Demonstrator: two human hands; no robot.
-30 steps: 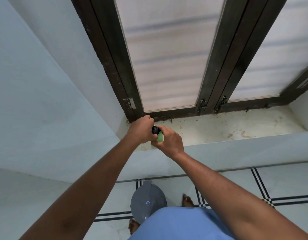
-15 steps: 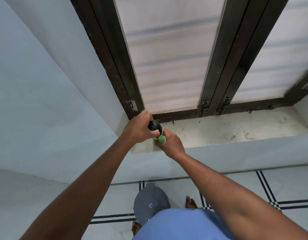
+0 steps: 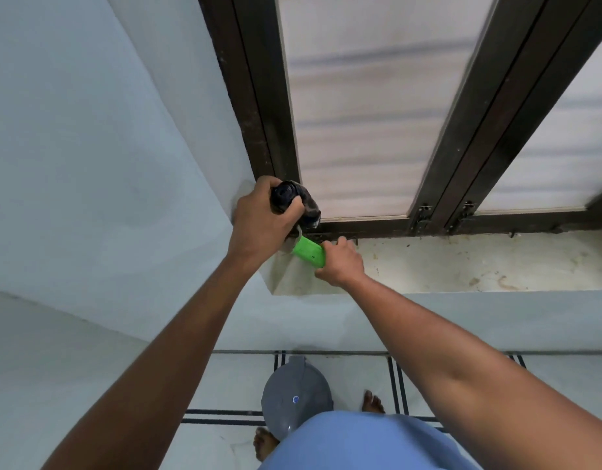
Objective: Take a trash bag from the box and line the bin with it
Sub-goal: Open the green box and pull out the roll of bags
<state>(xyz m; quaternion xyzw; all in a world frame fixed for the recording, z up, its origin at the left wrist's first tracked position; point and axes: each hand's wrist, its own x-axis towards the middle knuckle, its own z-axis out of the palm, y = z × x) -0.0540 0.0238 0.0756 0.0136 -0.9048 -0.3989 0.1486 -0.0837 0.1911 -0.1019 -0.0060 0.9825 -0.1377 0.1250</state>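
Gripping black trash-bag roll, left hand curls round it, raised above window sill corner, against dark window frame. Right hand pinches green box just below roll, over sill. Grey bin, lid closed, stands on tiled floor below, near bare feet.

I see both hands over the near-left corner of the window sill. Left hand holds the bag roll, above and left of the box in the right hand. Window frame stands behind the sill. Bin on the floor below, near my feet.
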